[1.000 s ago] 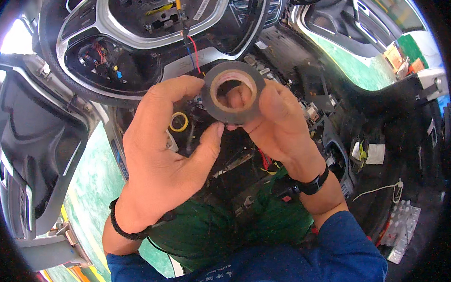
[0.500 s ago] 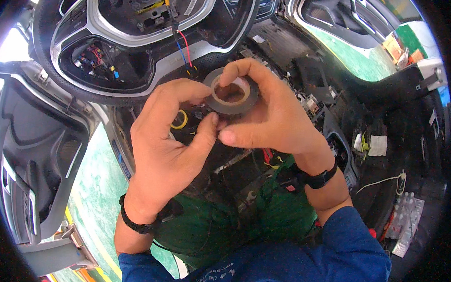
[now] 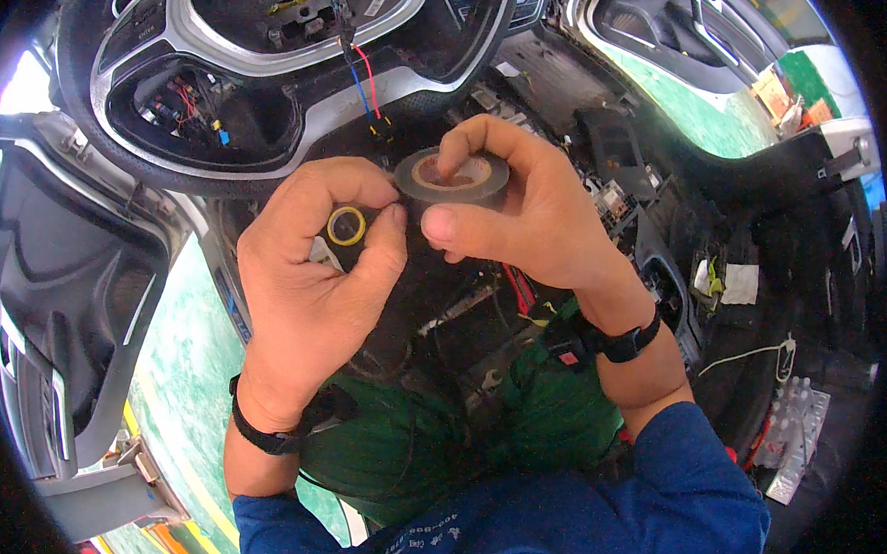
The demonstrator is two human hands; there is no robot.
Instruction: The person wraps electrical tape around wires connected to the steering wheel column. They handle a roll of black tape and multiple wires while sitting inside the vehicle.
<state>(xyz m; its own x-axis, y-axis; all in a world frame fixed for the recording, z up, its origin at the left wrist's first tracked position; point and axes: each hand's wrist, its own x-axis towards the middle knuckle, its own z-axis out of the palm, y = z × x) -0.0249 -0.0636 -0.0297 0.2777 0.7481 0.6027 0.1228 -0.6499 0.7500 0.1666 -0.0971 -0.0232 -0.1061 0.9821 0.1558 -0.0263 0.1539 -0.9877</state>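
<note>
R hand [image 3: 534, 217] holds a roll of black tape [image 3: 453, 176] just below the steering wheel [image 3: 271, 178]: thumb under the roll, index tip pressing into the core, other fingers curled round its far side. L hand [image 3: 312, 263] sits just left of the roll, thumb and index pinched together at its edge, apparently on the tape's loose end, tho the end itself is too small to make out. A small yellow ring [image 3: 347, 226], prob. a 2nd, smaller roll, is tucked among the L fingers.

To do it well, I'd judge: keep the roll steady w/ the R, pull the end straight and taut w/ the L, clear of the red and blue wires [image 3: 363, 74] hanging from the wheel hub.

Both wrists bent inward, palms facing each other, forearms coming up from below; a dark band on each wrist.
</note>
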